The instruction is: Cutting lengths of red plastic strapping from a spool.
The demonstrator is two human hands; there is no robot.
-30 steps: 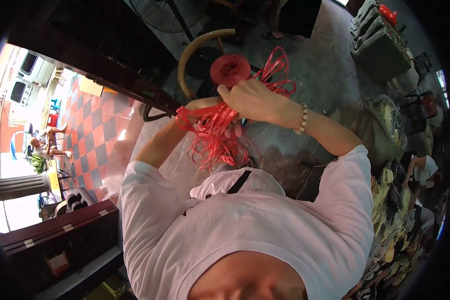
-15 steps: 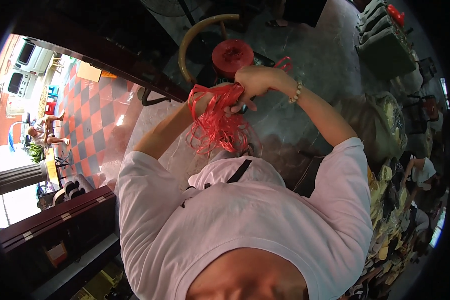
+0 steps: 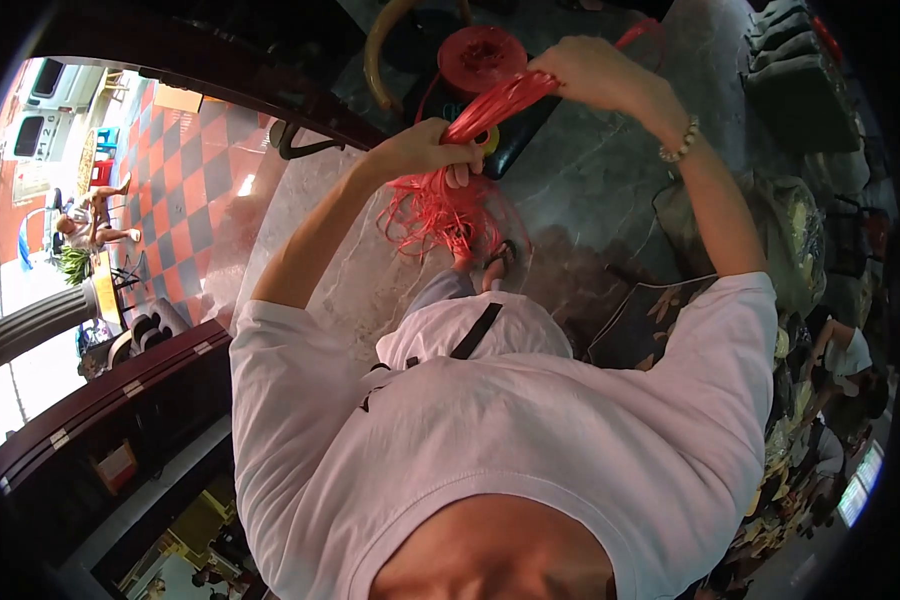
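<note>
A bundle of shiny red plastic string (image 3: 500,107) is stretched between my two hands. My left hand (image 3: 425,152) is closed round it, and a loose tangle of strands hangs below that fist. Farther up and to the right, my right hand (image 3: 595,75) grips the other end, with a short tail of red string sticking out beyond the knuckles. Just behind the bundle stands a round red spool (image 3: 481,60), on or beside a dark flat surface; its support is partly hidden. A beaded bracelet (image 3: 679,140) circles my right wrist.
A curved wooden chair arm (image 3: 382,55) rises left of the spool. Dark wooden door panels (image 3: 120,390) stand at the left, by a red and grey checkered floor (image 3: 185,150). Covered stacks (image 3: 795,95) and a heaped pile of shoe-like pieces (image 3: 770,480) line the right. Other people sit farther off.
My hands have moved apart; the right one went up and to the right, pulling the bunched red string into a taut length. The left fist now shows below the spool.
</note>
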